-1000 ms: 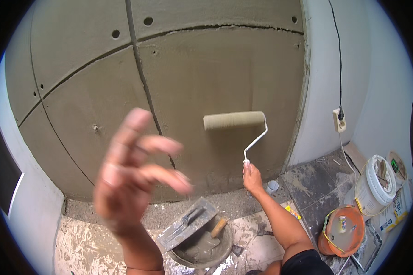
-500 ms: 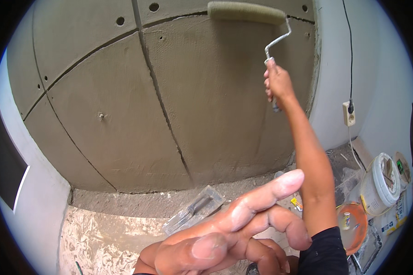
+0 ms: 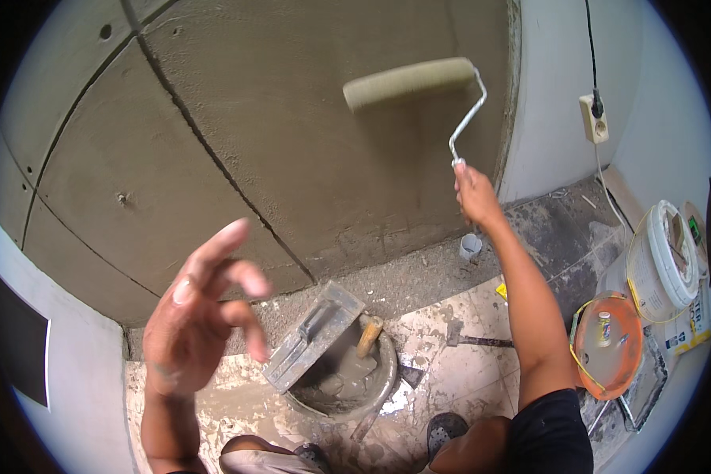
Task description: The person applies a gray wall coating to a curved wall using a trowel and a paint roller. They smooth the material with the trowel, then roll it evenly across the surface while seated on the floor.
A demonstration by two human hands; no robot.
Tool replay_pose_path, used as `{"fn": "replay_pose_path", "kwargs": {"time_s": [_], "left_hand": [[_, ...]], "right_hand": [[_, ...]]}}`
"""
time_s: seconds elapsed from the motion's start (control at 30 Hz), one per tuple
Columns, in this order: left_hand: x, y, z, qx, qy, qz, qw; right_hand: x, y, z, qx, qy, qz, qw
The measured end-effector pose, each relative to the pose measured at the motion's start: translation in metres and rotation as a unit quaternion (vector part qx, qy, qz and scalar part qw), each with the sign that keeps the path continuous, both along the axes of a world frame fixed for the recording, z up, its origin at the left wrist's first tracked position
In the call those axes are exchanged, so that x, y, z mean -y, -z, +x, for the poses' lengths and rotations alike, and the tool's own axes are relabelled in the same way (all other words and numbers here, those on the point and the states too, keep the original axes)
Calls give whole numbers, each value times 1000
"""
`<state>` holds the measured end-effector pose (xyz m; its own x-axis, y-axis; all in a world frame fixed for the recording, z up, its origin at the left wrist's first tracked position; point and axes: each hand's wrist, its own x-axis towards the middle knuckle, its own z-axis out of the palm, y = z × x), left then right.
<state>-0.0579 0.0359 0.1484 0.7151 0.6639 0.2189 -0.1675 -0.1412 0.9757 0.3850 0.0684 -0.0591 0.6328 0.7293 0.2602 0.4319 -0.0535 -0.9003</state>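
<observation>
Paint roller (image 3: 409, 84) in use at a grey-brown plastered wall (image 3: 292, 134): its handle is gripped in the closed right hand (image 3: 475, 193), and the bent white frame rises from the fist to the pale roller cover, which lies above and to the left of that hand, slightly tilted, at the wall's surface; whether the cover touches the plaster cannot be told. The left hand (image 3: 201, 308) is raised well apart from the roller, open, with fingers spread and partly curled, and it hides part of the wall's lower left area. Dark grooves (image 3: 213, 156) divide the wall into panels. Below, between the forearms, a flat trowel (image 3: 314, 336) lies across the left side of a round basin (image 3: 393, 378) of grey mortar, covering part of it; a wooden handle (image 3: 369, 336) leans at the basin's far edge. A hammer-like tool (image 3: 482, 341) lies on the spattered floor, its far end passing toward the right forearm. A white cup (image 3: 470, 247) stands near the wall's foot. To the right are an orange bucket (image 3: 637, 347) and, just beyond it, a lidded white bucket (image 3: 648, 265); a socket (image 3: 594, 118) hangs higher up.
</observation>
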Motion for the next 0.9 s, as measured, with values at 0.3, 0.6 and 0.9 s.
{"fn": "replay_pose_path", "kwargs": {"time_s": [0.3, 0.6, 0.9], "left_hand": [[1, 121, -194, -234, -402, -46, 884], [50, 205, -395, -385, -501, -41, 774], [79, 220, -418, -494, -511, -33, 703]], "right_hand": [[63, 199, -35, -27, 4, -77, 997], [55, 253, -11, -55, 21, -119, 991], [-2, 11, 4, 47, 16, 64, 997]]}}
